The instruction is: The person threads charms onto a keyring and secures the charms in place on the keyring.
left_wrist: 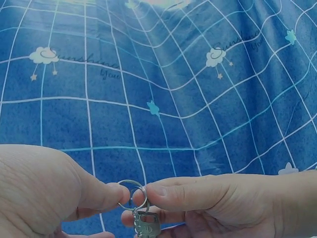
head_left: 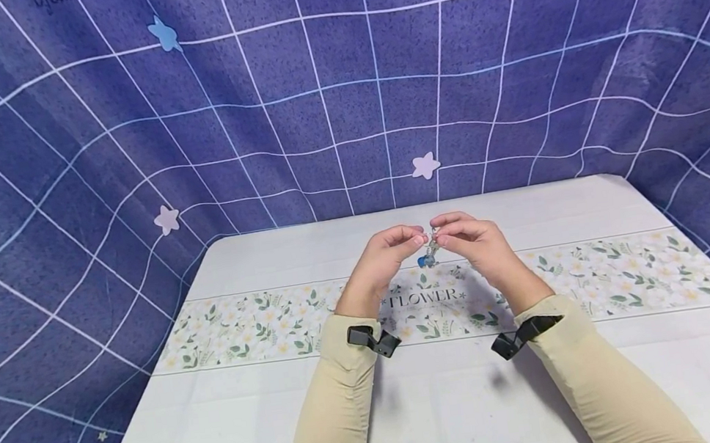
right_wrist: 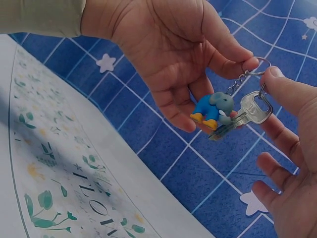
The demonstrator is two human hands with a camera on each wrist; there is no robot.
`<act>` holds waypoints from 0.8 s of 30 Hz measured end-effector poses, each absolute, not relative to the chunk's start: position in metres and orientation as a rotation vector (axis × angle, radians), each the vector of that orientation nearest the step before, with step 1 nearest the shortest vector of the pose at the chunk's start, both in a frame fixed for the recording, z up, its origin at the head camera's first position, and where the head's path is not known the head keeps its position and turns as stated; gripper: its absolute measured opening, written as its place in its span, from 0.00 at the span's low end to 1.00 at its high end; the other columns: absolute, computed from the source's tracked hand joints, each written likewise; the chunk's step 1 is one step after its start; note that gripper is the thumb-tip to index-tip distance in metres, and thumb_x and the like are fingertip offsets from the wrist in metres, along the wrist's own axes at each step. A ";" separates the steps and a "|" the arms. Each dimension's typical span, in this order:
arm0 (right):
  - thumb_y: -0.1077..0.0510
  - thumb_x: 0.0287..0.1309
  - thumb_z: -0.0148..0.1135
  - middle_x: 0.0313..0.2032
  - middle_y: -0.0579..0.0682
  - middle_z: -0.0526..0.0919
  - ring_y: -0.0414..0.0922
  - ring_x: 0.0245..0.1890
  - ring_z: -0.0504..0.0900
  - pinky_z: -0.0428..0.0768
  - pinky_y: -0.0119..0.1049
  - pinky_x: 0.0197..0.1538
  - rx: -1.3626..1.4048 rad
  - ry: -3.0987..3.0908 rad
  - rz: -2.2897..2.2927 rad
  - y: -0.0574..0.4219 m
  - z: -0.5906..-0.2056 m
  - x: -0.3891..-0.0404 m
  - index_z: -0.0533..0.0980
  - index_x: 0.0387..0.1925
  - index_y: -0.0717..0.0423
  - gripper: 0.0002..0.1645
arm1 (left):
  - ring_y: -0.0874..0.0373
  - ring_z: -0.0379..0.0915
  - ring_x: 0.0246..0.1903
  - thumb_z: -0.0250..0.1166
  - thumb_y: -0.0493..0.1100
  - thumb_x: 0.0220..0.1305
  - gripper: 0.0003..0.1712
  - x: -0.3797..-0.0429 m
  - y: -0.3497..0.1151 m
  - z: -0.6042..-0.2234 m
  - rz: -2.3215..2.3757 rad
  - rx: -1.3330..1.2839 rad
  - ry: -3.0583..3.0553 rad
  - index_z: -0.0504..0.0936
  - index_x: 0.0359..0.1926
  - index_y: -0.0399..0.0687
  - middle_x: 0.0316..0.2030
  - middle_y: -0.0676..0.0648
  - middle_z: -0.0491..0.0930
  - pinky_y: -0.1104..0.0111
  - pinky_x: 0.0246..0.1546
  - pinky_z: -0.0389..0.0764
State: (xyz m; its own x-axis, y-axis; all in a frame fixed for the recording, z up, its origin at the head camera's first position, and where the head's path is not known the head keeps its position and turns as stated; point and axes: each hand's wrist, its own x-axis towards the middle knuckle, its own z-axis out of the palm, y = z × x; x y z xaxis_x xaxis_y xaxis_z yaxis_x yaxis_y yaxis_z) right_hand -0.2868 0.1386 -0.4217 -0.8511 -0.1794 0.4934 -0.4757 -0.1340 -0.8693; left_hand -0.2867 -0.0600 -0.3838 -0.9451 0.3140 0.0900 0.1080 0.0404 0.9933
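Both hands meet above the table, in the middle of the head view. The left hand point(head_left: 385, 253) pinches one side of a metal key ring point(left_wrist: 131, 181) between thumb and index finger. On the ring's opposite side, the right hand point(head_left: 480, 241) pinches it with thumb and index finger, close to where a silver key point(right_wrist: 256, 110) hangs. A short chain point(right_wrist: 238, 83) links the ring to a small elephant charm point(right_wrist: 210, 107) with a grey head, blue body and yellow feet. In the right wrist view, the charm dangles in front of the left fingers, beside the key's blade.
The table point(head_left: 221, 430) has a white cover with a floral band point(head_left: 262, 329) and printed lettering across it. A blue curtain point(head_left: 290, 126) with white grid lines and stars hangs behind and at the sides. Each wrist wears a black camera strap point(head_left: 361, 336).
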 end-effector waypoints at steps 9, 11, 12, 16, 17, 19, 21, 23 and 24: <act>0.73 0.63 0.63 0.53 0.58 0.79 0.44 0.55 0.78 0.78 0.32 0.56 0.751 -1.922 2.067 0.139 -0.420 -0.286 0.79 0.39 0.79 0.07 | 0.46 0.69 0.64 0.63 0.36 0.71 0.07 -0.287 -0.059 -0.383 2.024 0.470 2.122 0.82 0.37 0.34 0.61 0.34 0.76 0.50 0.69 0.63; 0.73 0.63 0.63 0.52 0.56 0.79 0.44 0.55 0.78 0.79 0.32 0.56 0.745 -1.928 2.062 0.139 -0.420 -0.286 0.79 0.39 0.79 0.07 | 0.47 0.70 0.63 0.62 0.35 0.71 0.07 -0.287 -0.060 -0.384 2.028 0.475 2.124 0.82 0.38 0.33 0.60 0.35 0.77 0.51 0.68 0.64; 0.73 0.63 0.63 0.52 0.55 0.79 0.44 0.55 0.78 0.79 0.32 0.55 0.745 -1.931 2.061 0.139 -0.419 -0.286 0.79 0.39 0.79 0.07 | 0.48 0.70 0.62 0.62 0.35 0.71 0.07 -0.287 -0.060 -0.384 2.031 0.478 2.123 0.82 0.39 0.33 0.60 0.35 0.77 0.52 0.68 0.64; 0.73 0.62 0.63 0.52 0.54 0.79 0.44 0.54 0.78 0.80 0.32 0.54 0.757 -1.927 2.066 0.139 -0.419 -0.286 0.78 0.39 0.80 0.07 | 0.51 0.72 0.59 0.63 0.35 0.70 0.06 -0.287 -0.061 -0.384 2.043 0.471 2.119 0.83 0.39 0.35 0.58 0.36 0.77 0.53 0.67 0.66; 0.74 0.62 0.63 0.52 0.55 0.79 0.44 0.54 0.78 0.80 0.32 0.54 0.762 -1.924 2.066 0.138 -0.419 -0.285 0.78 0.38 0.80 0.07 | 0.52 0.72 0.59 0.63 0.35 0.70 0.06 -0.287 -0.061 -0.385 2.043 0.470 2.120 0.83 0.39 0.36 0.58 0.36 0.77 0.54 0.67 0.66; 0.74 0.62 0.63 0.52 0.55 0.79 0.44 0.54 0.78 0.80 0.32 0.54 0.769 -1.923 2.067 0.138 -0.419 -0.285 0.78 0.38 0.81 0.07 | 0.52 0.72 0.59 0.64 0.35 0.70 0.06 -0.287 -0.061 -0.385 2.045 0.464 2.122 0.84 0.39 0.35 0.57 0.37 0.78 0.53 0.66 0.66; 0.74 0.62 0.63 0.52 0.55 0.79 0.44 0.54 0.78 0.80 0.32 0.54 0.768 -1.925 2.064 0.138 -0.419 -0.285 0.78 0.38 0.81 0.07 | 0.51 0.72 0.59 0.64 0.36 0.70 0.06 -0.287 -0.061 -0.384 2.044 0.455 2.123 0.84 0.39 0.35 0.56 0.39 0.79 0.53 0.66 0.66; 0.74 0.62 0.63 0.52 0.55 0.79 0.43 0.53 0.78 0.79 0.31 0.54 0.763 -1.930 2.058 0.138 -0.418 -0.285 0.78 0.38 0.80 0.07 | 0.51 0.73 0.59 0.64 0.36 0.70 0.06 -0.287 -0.060 -0.384 2.037 0.448 2.127 0.84 0.39 0.35 0.56 0.40 0.80 0.53 0.66 0.66; 0.74 0.63 0.63 0.52 0.56 0.78 0.44 0.53 0.78 0.79 0.31 0.54 0.760 -1.932 2.053 0.138 -0.418 -0.285 0.78 0.38 0.80 0.07 | 0.51 0.73 0.59 0.64 0.36 0.70 0.07 -0.287 -0.060 -0.384 2.033 0.446 2.128 0.84 0.39 0.34 0.56 0.41 0.80 0.53 0.66 0.66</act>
State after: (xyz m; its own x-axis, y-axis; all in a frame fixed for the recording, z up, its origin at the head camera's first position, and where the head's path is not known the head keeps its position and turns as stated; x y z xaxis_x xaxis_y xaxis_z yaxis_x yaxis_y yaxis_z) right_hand -0.2854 0.1376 -0.4183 -0.8415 -0.1854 0.5075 -0.4953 -0.1107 -0.8617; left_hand -0.2872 -0.0603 -0.3840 -0.9419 0.3247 0.0857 0.1004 0.0286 0.9945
